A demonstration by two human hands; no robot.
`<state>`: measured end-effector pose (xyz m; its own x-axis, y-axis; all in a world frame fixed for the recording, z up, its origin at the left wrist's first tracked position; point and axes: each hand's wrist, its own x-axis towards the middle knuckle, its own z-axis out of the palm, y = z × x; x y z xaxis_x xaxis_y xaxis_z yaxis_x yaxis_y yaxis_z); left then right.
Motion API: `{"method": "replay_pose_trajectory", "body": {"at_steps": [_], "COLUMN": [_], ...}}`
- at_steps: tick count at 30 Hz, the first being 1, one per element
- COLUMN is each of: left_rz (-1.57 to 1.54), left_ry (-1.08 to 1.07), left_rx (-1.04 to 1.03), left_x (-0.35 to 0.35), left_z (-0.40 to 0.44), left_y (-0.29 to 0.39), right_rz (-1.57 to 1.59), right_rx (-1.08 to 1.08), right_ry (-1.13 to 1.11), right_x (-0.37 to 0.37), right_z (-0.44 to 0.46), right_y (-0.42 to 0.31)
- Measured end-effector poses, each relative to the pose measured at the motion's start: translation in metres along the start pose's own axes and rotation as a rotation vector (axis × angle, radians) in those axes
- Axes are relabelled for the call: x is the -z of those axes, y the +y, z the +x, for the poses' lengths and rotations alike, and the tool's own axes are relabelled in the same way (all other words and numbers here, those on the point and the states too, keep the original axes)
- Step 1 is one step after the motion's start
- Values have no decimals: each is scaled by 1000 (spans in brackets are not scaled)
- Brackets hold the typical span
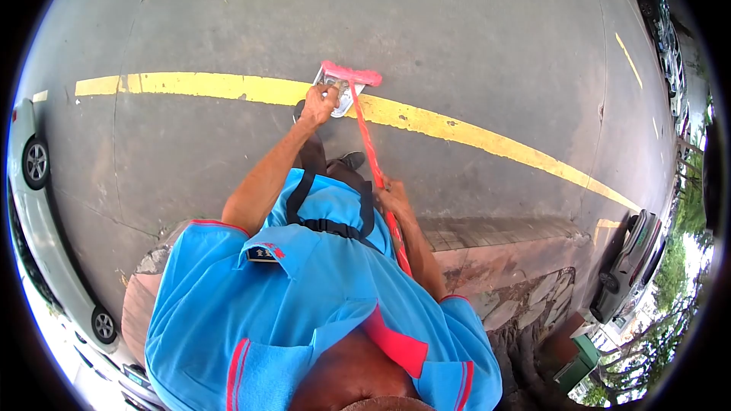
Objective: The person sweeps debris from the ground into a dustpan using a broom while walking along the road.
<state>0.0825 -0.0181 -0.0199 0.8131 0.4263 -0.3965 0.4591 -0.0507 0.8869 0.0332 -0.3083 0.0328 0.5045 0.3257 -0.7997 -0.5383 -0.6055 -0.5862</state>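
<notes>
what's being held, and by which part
The right hand holds a long red pole partway along its length; the left hand's hold is unclear.

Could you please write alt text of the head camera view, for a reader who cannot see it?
A person's right hand grips a long red handle with a pink head, while the left hand is at a pale pan-like piece next to that head. The person wears a blue shirt; a yellow line crosses the grey pavement.
</notes>
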Motion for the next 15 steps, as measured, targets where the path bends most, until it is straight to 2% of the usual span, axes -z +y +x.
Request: {"method": "replay_pose_trajectory", "body": {"at_steps": [3, 7, 11, 15], "left_rz": [-26, -14, -32, -3], "left_ry": [0, -9, -7, -13], "left_rx": [-1, -15, -24, 21], "left_x": [-1, -3, -2, 2], "left_z": [1, 1, 0, -5], "left_y": [2, -8, -3, 15], "right_rz": [110, 102, -16, -61], "right_rx": [-124, -95, 78, 108], "right_ry": [36, 79, 117, 157], "right_x": [7, 15, 28, 29], "right_z": [-29, -18, 42, 107], "right_y": [-10, -12, -47, -93]}}
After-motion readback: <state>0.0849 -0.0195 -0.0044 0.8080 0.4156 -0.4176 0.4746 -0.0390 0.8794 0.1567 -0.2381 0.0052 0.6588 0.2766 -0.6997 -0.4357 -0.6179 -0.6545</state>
